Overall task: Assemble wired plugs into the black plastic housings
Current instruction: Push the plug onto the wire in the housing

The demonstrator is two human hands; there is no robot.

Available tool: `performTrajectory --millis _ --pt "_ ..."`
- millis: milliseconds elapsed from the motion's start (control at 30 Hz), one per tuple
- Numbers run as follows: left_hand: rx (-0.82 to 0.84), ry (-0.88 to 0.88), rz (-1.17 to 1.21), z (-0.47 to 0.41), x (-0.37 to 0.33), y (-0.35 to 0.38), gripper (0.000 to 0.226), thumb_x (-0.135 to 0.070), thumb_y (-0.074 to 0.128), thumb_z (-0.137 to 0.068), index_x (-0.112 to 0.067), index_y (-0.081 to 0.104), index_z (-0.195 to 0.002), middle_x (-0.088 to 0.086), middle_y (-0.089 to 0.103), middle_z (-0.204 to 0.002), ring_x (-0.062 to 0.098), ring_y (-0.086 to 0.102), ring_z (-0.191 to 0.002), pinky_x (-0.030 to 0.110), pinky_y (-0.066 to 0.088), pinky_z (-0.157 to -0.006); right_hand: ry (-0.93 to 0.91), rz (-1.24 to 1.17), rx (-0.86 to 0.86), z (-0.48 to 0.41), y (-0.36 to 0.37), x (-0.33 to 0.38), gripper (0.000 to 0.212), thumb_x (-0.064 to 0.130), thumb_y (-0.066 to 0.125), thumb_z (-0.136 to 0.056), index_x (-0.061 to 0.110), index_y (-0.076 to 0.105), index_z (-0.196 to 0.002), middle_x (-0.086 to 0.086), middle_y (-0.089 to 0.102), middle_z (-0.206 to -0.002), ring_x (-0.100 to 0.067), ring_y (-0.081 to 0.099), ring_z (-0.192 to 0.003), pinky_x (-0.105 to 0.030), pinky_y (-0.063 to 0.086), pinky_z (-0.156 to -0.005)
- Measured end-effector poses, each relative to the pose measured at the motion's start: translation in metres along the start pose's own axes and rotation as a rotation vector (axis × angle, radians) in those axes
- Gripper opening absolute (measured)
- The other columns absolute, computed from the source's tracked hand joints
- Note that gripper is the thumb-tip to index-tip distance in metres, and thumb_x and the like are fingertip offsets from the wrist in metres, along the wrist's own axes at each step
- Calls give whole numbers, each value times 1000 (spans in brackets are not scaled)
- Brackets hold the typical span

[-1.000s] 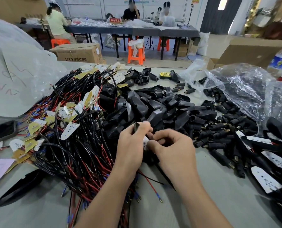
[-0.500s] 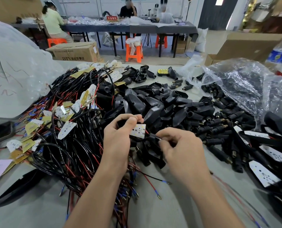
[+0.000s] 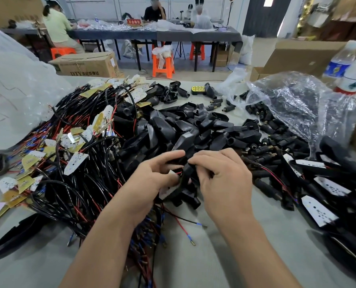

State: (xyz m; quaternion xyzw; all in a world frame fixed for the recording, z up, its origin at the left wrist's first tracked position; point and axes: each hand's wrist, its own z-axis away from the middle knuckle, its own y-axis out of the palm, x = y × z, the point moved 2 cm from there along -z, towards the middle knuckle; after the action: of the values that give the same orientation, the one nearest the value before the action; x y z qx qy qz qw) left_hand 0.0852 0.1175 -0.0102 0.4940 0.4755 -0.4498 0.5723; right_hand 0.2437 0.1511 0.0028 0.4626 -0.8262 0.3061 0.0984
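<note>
Both hands meet over the middle of the table. My left hand (image 3: 152,179) pinches a wired plug with a small white board (image 3: 171,175) and red and black leads. My right hand (image 3: 223,179) grips a black plastic housing (image 3: 186,173) that stands between the two hands, its lower end hanging below my fingers. The plug board sits right against the housing; how far it is inside is hidden by my fingers. A heap of empty black housings (image 3: 183,129) lies just beyond my hands. A tangle of wired plugs (image 3: 73,163) fills the left side.
Assembled pieces with white boards (image 3: 318,213) lie at the right. A clear plastic bag of small black connectors (image 3: 293,113) sits at the back right, with water bottles (image 3: 347,67) behind it. Loose red and black leads (image 3: 181,225) trail toward me. Other people work at a far table (image 3: 152,35).
The white plug board, held up in plain view half a second ago, is now pressed against a housing. My right hand has moved left and up to grip that housing.
</note>
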Motion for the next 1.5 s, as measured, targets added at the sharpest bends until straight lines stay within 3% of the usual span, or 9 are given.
performTrajectory --millis 133,233,333,533,667,900,1200,1300,1500 --pt "202 -86 -9 6 5 15 33 9 55 -99 -10 79 -111 16 77 -99 23 75 -83 31 61 -70 135 -156 127 2 5 -2 33 -4 60 -83 22 80 -88 16 74 -115 -7 66 -111 -20 48 -99" --pt "186 -51 -50 5 6 18 27 7 61 -97 -9 80 -106 11 79 -92 17 75 -75 21 56 -63 340 -379 153 1 4 -2 45 -2 49 -85 32 78 -90 30 69 -117 10 66 -100 -12 50 -84" --pt "145 -37 -86 4 9 19 31 11 63 -93 -10 82 -104 5 79 -85 11 74 -70 15 53 -60 679 -702 55 -4 2 -11 34 5 63 -84 30 79 -101 14 76 -112 -4 71 -106 -31 58 -90" --pt "179 -86 -168 1 21 38 21 -13 74 -82 -18 82 -100 19 71 -89 26 55 -78 39 44 -73 1016 -826 136 -5 -2 -23 24 2 63 -96 16 69 -115 -10 78 -82 -18 70 -67 -31 62 -65" --pt "147 -120 -223 -1 27 39 37 -31 75 -78 3 71 -94 13 56 -82 27 45 -77 43 36 -70 1037 -827 258 -5 -3 -24 19 -2 62 -94 11 74 -101 -9 75 -76 -14 66 -65 -25 57 -61" --pt "67 -48 -238 2 26 42 18 -19 72 -74 -19 83 -88 -8 60 -62 10 51 -61 26 44 -62 1010 -786 370 -7 -9 -25 13 -2 64 -93 6 73 -90 -11 77 -77 -19 72 -70 -30 61 -69" --pt "20 -66 -183 4 20 42 32 -4 77 -73 -20 83 -100 15 80 -94 31 76 -90 48 58 -91 1007 -737 420 -3 -12 -26 11 -2 72 -86 6 79 -84 -24 75 -88 -28 71 -74 -40 60 -75" --pt "-14 -32 -258 5 18 44 36 -18 77 -66 -28 83 -99 24 75 -94 24 67 -81 51 56 -84 954 -682 482 -2 -11 -24 15 2 67 -89 9 76 -80 -20 74 -83 -31 68 -75 -45 57 -75" --pt "-311 111 -349 4 10 31 33 -63 72 -71 -30 79 -76 -2 77 -69 16 75 -65 32 62 -64 987 -691 594 2 -11 -24 25 -8 54 -89 7 52 -68 -22 62 -69 -29 58 -62 -45 49 -63"
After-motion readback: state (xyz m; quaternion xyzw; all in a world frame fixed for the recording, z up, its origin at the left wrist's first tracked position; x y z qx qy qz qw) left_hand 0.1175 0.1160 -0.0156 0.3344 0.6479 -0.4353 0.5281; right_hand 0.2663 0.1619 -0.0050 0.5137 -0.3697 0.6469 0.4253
